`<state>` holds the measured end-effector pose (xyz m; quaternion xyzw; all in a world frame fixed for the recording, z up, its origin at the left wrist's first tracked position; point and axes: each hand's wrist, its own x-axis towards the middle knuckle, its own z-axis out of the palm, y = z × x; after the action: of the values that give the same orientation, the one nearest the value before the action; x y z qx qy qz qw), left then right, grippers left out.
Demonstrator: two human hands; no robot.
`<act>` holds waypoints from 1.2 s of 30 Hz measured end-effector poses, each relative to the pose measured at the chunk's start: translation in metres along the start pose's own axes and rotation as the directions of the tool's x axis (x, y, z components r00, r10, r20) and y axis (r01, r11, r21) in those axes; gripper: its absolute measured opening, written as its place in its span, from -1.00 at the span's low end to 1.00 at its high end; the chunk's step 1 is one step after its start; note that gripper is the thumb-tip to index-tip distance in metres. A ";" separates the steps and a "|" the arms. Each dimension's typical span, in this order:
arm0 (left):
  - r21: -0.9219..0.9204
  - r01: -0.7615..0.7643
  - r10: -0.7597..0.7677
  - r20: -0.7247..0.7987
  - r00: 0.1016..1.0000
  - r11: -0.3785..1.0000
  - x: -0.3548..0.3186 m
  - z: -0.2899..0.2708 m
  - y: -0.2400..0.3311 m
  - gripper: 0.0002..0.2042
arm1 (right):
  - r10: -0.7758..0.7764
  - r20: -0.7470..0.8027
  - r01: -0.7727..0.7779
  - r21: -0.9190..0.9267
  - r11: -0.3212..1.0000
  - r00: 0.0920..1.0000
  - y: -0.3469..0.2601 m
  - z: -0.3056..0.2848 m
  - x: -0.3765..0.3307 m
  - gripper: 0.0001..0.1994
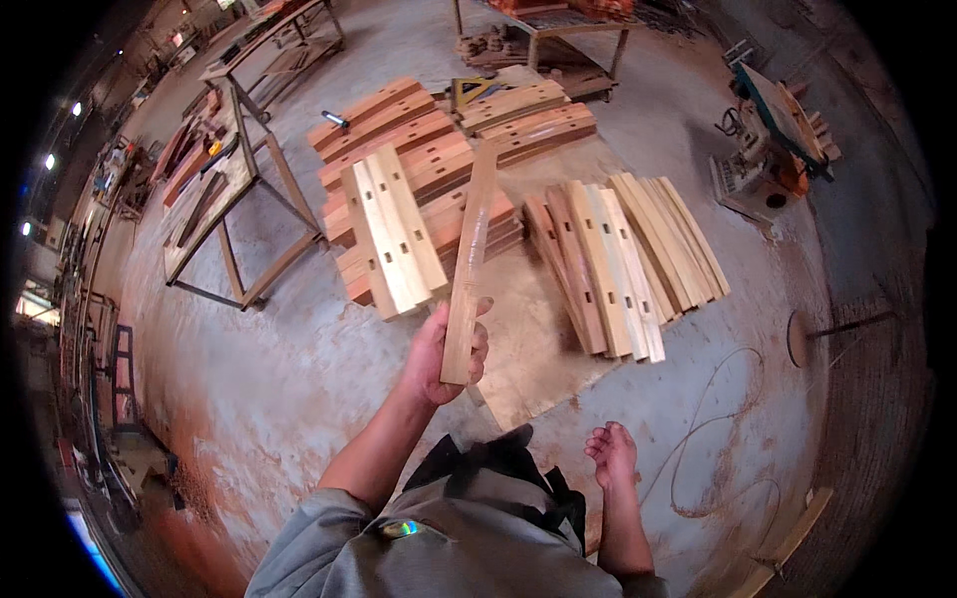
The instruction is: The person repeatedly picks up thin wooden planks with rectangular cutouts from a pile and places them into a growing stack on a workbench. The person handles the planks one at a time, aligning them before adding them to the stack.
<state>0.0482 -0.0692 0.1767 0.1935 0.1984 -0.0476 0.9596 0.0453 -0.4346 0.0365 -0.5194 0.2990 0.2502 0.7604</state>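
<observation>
Presently the left hand (442, 351) is closed around the lower end of a long wooden slat (468, 267), fingers wrapped over its narrow edge and thumb behind. The slat stands nearly upright in the view, its upper end reaching over the stacked timber beyond. The right hand (612, 454) hangs low at the person's side, fingers loosely curled and parted, holding nothing and touching nothing.

Just beyond the held slat, a stack of reddish slotted boards (419, 164) lies on the concrete floor (279, 379), with two paler slotted boards (394, 231) laid across its near end. To the right, well clear of the hand, a fan of narrower pale slats (623, 261) rests on a flat brown sheet (538, 349) on the floor. A thin cable (713, 439) loops across the floor near the right hand. A metal-framed stand (239, 199) is at left, and a woodworking machine (773, 140) sits at the far right.
</observation>
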 end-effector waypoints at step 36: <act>0.819 0.551 0.962 0.005 0.273 -0.161 0.018 -0.111 0.102 -0.59 | 0.012 -0.009 -0.013 -0.119 0.993 1.000 -0.077 -0.013 0.049 -0.83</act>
<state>0.0417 0.0678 0.1112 0.8318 0.4972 0.2141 0.1225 0.1301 -0.4689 0.0474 -0.5630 0.2900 0.2701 0.7253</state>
